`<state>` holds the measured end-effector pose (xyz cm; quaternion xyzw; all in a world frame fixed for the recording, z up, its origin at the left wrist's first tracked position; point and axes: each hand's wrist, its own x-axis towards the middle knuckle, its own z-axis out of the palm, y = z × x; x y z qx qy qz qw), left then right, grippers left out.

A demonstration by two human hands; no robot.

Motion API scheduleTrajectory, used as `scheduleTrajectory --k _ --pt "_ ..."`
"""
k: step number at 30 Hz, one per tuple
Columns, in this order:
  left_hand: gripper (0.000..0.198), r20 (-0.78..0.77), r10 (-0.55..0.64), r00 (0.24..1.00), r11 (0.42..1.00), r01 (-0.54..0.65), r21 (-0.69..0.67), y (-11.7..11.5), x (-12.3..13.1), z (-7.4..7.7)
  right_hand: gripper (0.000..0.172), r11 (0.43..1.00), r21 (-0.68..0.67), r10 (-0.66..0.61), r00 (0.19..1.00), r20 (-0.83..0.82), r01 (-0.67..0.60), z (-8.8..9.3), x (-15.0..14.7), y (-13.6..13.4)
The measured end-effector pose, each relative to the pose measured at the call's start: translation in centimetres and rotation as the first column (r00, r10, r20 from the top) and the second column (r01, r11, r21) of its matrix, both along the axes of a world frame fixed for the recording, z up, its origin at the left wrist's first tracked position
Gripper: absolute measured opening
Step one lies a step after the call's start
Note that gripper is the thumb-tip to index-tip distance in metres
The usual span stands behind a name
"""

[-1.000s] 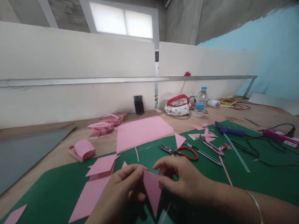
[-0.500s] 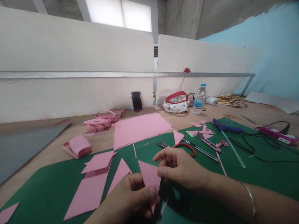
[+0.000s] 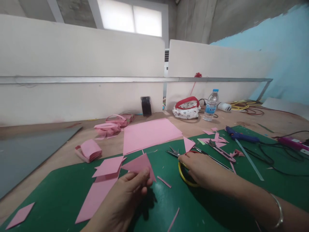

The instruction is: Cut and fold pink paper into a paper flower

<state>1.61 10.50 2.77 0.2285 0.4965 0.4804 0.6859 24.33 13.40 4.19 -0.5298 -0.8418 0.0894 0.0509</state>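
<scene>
My left hand (image 3: 127,193) pinches a pink paper triangle (image 3: 138,164) by its lower edge and holds it just above the green cutting mat (image 3: 217,199). My right hand (image 3: 205,170) lies to the right on the mat, fingers curled over the handles of the scissors (image 3: 174,152). The blades stick out to the left of my fingers. A yellow handle loop (image 3: 182,175) shows under the palm and a bit of red handle shows above the knuckles. A silver bangle is on my right wrist.
Cut pink pieces (image 3: 108,166) and a long pink strip (image 3: 94,196) lie left of my hands. Behind is a large pink sheet (image 3: 149,133). A utility knife (image 3: 222,151), blue glue gun (image 3: 238,136), cables, water bottle (image 3: 211,104), pouch (image 3: 187,109) and phone (image 3: 146,105) stand farther back.
My right hand let go of the pink triangle and moved right onto the scissors. My left hand kept the triangle and lifted it up and leftward.
</scene>
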Motion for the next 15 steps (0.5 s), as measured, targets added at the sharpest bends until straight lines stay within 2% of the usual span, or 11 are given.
scheduleTrajectory --k 5,7,9,11,12,13,15 --pt "0.009 0.071 0.037 0.997 0.999 -0.036 -0.021 -0.1 0.1 0.1 0.039 0.997 -0.049 -0.06 0.994 -0.093 0.055 0.2 -0.3 0.5" --pt "0.01 0.143 0.051 0.988 0.998 -0.046 -0.04 0.0 0.1 0.2 0.051 0.994 -0.108 -0.054 0.973 -0.225 0.03 0.9 -0.3 0.6" --pt "0.011 0.2 0.066 0.978 0.996 -0.054 -0.065 0.1 0.1 0.3 0.06 0.967 -0.255 -0.112 0.869 -0.482 -0.017 1.4 -0.5 0.5" --pt "0.011 0.226 0.08 0.971 0.994 -0.06 -0.094 0.0 0.1 0.4 0.064 0.902 -0.418 -0.24 0.68 -0.692 -0.108 1.7 -0.8 0.2" --pt "0.011 0.233 0.085 0.969 0.993 -0.062 -0.103 0.0 0.0 0.4 0.065 0.866 -0.474 -0.295 0.603 -0.741 -0.159 1.7 -0.9 0.0" --pt "0.012 0.232 0.095 0.968 0.991 -0.07 -0.113 -0.1 0.0 0.5 0.063 0.839 -0.505 -0.322 0.565 -0.76 -0.2 1.6 -0.9 -0.1" --pt "0.012 0.227 0.122 0.966 0.987 -0.094 -0.128 -0.1 -0.1 0.5 0.055 0.829 -0.496 -0.318 0.511 -0.799 -0.26 1.5 -0.8 -0.4"
